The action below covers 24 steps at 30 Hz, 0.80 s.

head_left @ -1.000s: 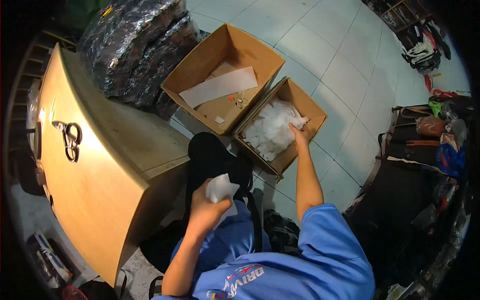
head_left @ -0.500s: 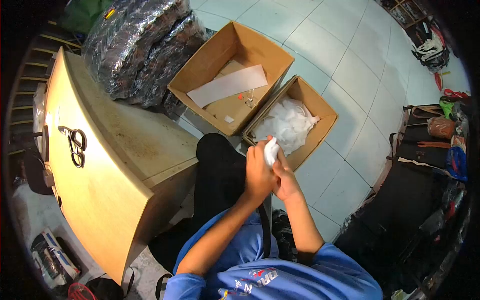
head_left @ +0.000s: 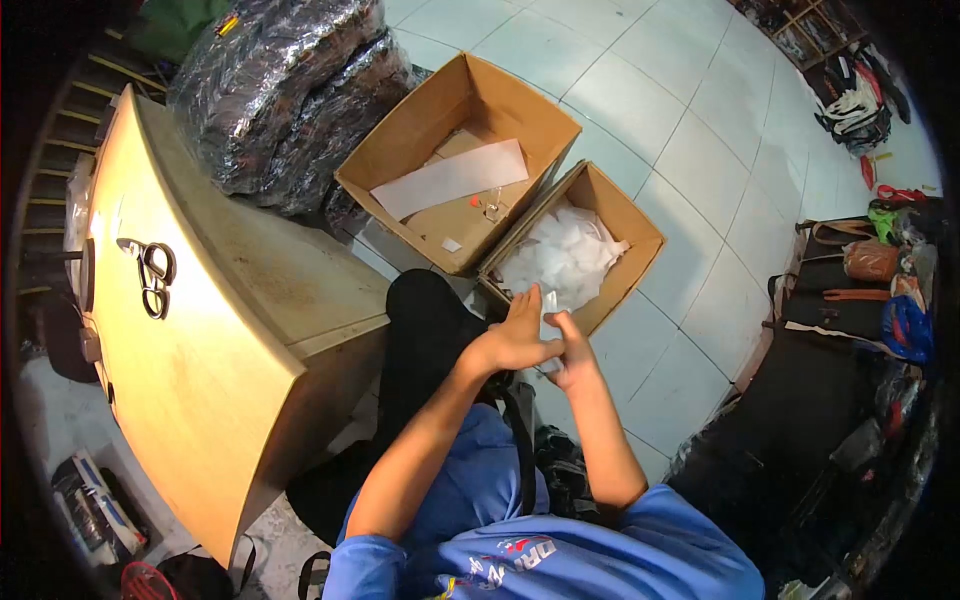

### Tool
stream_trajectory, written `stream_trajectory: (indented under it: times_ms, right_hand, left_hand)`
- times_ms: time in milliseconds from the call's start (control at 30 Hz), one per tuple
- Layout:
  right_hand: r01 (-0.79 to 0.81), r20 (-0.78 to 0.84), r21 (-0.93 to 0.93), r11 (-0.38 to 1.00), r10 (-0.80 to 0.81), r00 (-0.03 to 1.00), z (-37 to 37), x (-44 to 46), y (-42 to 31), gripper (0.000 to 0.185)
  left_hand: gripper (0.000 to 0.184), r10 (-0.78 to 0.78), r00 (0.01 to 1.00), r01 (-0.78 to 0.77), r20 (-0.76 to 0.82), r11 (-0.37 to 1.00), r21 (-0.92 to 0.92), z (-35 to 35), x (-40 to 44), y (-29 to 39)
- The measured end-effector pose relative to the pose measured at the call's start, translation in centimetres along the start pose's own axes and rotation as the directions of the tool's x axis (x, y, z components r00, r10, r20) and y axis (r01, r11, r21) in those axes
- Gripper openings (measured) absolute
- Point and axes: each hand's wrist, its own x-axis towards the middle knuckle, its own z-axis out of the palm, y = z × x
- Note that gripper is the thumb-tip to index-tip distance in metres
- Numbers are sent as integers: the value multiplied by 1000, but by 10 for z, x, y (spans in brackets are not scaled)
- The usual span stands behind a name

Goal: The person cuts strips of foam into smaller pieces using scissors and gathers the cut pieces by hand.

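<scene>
A small white piece of soft material (head_left: 550, 308) shows between my two hands, above the lap and near the smaller box. My left hand (head_left: 513, 340) has its fingers stretched out along one side of the piece, its thumb reaching toward the other hand. On the other side, my right hand (head_left: 573, 355) has the piece between its thumb and fingers; its palm side is partly hidden. Just beyond the hands, a cardboard box (head_left: 632, 275) contains a heap of white pieces (head_left: 563, 255).
A larger cardboard box (head_left: 400, 125) holds a pale strip (head_left: 455, 180). Scissors (head_left: 155, 278) lie on the wooden table (head_left: 200, 390) at the left. Plastic-wrapped bundles (head_left: 285, 110) stand behind it. Dark bags and wrapped items (head_left: 860, 300) line the right side.
My left hand has come from the left to meet my right hand, which came back from the smaller box. Since the middle frame, my left fingers have straightened.
</scene>
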Motion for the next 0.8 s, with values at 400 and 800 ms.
stream_trajectory:
  times_ms: [400,800]
  right_hand:
    - [293,-78,-241,925,-319,944,-124,171,-60,77]
    - [450,-182,-29,893,-447,876,-134,195,-37,58]
  left_hand:
    - [86,19,935,-41,-354,998,-53,-22,-135,-24]
    - [47,148,556,-172,-818,983,61,-38,-243,50]
